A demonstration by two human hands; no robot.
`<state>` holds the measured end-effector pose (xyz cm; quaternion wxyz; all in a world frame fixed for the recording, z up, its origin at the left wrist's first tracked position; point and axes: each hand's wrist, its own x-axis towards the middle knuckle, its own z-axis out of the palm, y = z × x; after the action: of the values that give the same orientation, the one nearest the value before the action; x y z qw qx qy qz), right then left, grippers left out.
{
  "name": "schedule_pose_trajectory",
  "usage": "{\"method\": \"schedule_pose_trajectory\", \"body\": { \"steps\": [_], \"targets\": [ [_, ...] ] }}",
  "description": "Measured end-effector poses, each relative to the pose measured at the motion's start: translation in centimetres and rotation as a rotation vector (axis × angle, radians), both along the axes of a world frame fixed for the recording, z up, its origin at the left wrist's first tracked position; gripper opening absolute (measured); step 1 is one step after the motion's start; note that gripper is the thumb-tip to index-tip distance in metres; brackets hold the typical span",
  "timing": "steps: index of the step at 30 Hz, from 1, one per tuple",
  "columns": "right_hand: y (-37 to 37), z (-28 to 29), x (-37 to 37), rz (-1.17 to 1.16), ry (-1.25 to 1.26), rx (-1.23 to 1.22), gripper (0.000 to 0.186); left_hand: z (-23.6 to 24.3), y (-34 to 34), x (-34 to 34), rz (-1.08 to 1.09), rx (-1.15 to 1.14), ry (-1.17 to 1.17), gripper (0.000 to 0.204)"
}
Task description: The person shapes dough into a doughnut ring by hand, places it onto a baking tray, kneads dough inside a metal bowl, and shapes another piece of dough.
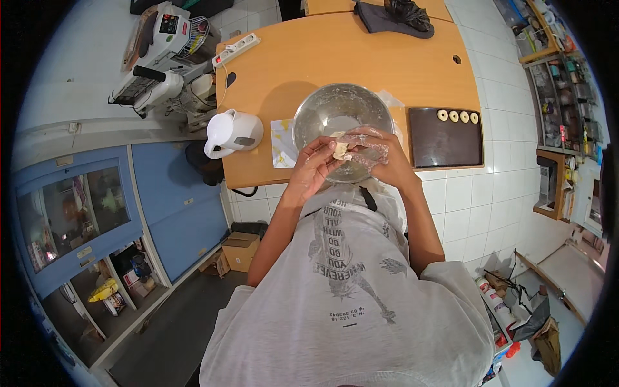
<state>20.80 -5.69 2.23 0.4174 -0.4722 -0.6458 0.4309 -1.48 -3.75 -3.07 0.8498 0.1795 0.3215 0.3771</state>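
Note:
Over the large metal mixing bowl point(308, 109), both my hands hold a small piece of pale dough point(341, 151). My left hand point(310, 169) pinches it from the left, fingertips dusted with flour. On the other side, my right hand point(382, 153) has its floury fingers curled round the dough's right edge. White residue coats the bowl's inside wall; my hands hide part of its bottom. To the right lies a dark baking tray point(445, 143) with several small dough rings point(454, 116) in a row along its far edge.
A white electric kettle point(244, 129) stands left of the bowl, with a yellow-stained white sheet point(282, 143) between them. Farther back lie a power strip point(236, 49) and a dark cloth point(387, 24). A white stand mixer point(151, 90) is beyond the wooden table's point(290, 55) left edge.

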Motion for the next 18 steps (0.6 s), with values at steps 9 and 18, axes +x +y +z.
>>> {"method": "schedule_pose_trajectory", "body": {
  "steps": [9, 18],
  "targets": [
    [-0.1, -1.1, 0.1, -0.077, -0.047, 0.122, 0.023, 1.1, -0.5, 1.6, 0.051, 0.041, 0.1, 0.023],
    [-0.7, -4.5, -1.9, -0.26, 0.598, -0.23, 0.016, 2.8, -1.2, 3.3, 0.118, 0.345, 0.238, 0.047]
  ]
}}
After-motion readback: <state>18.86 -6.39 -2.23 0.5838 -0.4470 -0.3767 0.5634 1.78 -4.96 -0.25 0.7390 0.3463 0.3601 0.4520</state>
